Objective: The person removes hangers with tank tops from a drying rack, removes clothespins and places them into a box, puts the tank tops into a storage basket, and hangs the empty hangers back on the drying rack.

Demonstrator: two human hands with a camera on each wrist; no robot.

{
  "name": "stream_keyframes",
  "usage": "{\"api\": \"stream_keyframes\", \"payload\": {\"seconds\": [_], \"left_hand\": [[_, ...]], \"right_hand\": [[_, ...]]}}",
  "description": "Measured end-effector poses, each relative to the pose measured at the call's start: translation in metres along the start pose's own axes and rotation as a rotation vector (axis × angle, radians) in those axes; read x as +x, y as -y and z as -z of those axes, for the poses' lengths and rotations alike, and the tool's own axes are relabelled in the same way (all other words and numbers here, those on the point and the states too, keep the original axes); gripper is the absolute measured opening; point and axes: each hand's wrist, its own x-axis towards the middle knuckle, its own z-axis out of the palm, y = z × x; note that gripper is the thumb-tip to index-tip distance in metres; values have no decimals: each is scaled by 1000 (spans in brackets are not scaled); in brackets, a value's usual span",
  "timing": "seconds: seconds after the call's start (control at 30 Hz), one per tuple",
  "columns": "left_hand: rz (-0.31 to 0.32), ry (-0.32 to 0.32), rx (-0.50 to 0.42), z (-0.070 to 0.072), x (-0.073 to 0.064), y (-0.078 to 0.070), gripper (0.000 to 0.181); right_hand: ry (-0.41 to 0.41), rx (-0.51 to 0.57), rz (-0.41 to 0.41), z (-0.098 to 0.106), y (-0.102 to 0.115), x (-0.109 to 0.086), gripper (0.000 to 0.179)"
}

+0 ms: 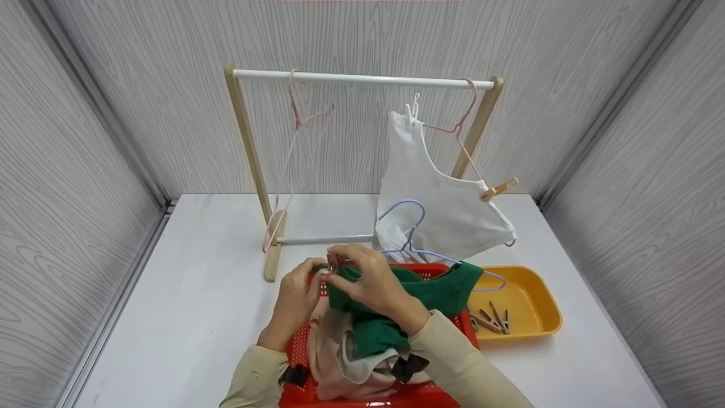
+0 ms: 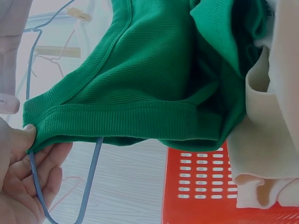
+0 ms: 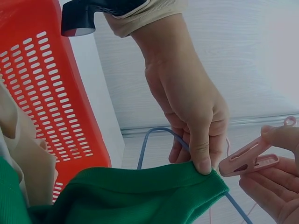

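My left hand (image 1: 293, 297) pinches one shoulder strap of a green ribbed tank top (image 1: 433, 294) together with the blue hanger (image 2: 88, 179) running under it. Its thumb presses on the fabric and the fingers lie behind, as the left wrist view shows. Between thumb and fingers, my right hand (image 1: 374, 280) holds a pink clothespin (image 3: 250, 156). In the right wrist view the pin's tip is right at the strap's corner, close by the left thumb. The hanger's hook rises over the top, whose lower part lies bunched on the beige clothes (image 1: 328, 345).
A red basket (image 3: 84, 126) holds the clothes. Beside it, a yellow tray (image 1: 527, 300) contains several clothespins (image 1: 493, 320). Behind stands a rack (image 1: 362, 79) with a bare pink hanger (image 1: 294, 122) at left and a white tank top (image 1: 442, 198) pinned to another at right.
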Motion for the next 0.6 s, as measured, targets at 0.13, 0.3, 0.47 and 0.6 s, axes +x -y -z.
{"api": "stream_keyframes", "payload": {"seconds": [0.13,0.3,0.47,0.6], "left_hand": [[28,10,-16,1,1,1,12],[74,29,-52,3,1,2,13],[104,30,-64,3,2,2,12],[120,25,-69,4,3,2,13]], "right_hand": [[-7,7,26,1,-3,-4,34],[-8,12,26,2,-7,-11,35],[6,38,-9,3,-10,-18,35],[15,50,-44,5,-13,-24,36]]}}
